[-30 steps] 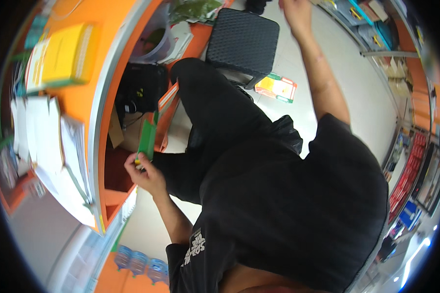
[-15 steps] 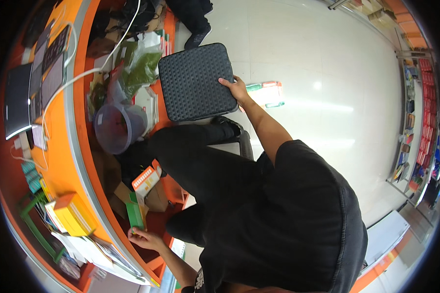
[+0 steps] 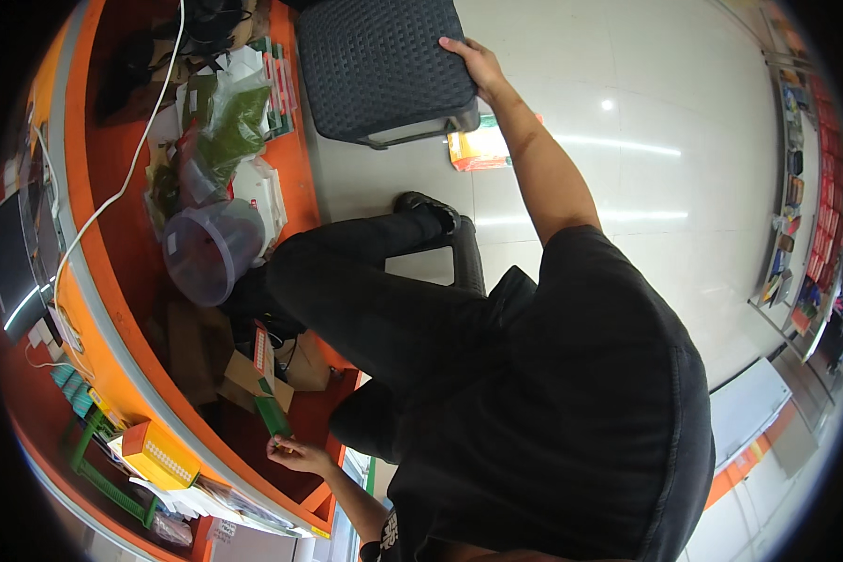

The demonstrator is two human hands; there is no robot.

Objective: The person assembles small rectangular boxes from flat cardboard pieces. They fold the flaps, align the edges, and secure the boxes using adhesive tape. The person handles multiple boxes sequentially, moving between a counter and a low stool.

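Note:
My right hand (image 3: pixel 478 67) grips the near edge of a black stool (image 3: pixel 379 66) with a woven-pattern seat. The stool is tilted, one side and part of a leg frame showing; its far end runs out of the picture at the top. At the lower left my left hand (image 3: pixel 300 456) pinches the end of a green carton (image 3: pixel 273 417) above the red-floored shelf. A red-and-white printed panel (image 3: pixel 262 351) stands just beyond the carton; whether the two are joined I cannot tell. Brown cardboard boxes (image 3: pixel 245 382) lie behind them.
An orange counter (image 3: pixel 126 323) with a grey edge curves along the left. A clear plastic bucket (image 3: pixel 206 258) and green-filled bags (image 3: pixel 234 131) sit on its lower shelf. A colourful packet (image 3: pixel 480 148) lies on the tiled floor. Stocked racks (image 3: pixel 796 197) stand at right.
The stool, in my right hand, has moved away toward the top of the picture and tipped, showing its side. My left hand still holds the green carton, which has turned slightly.

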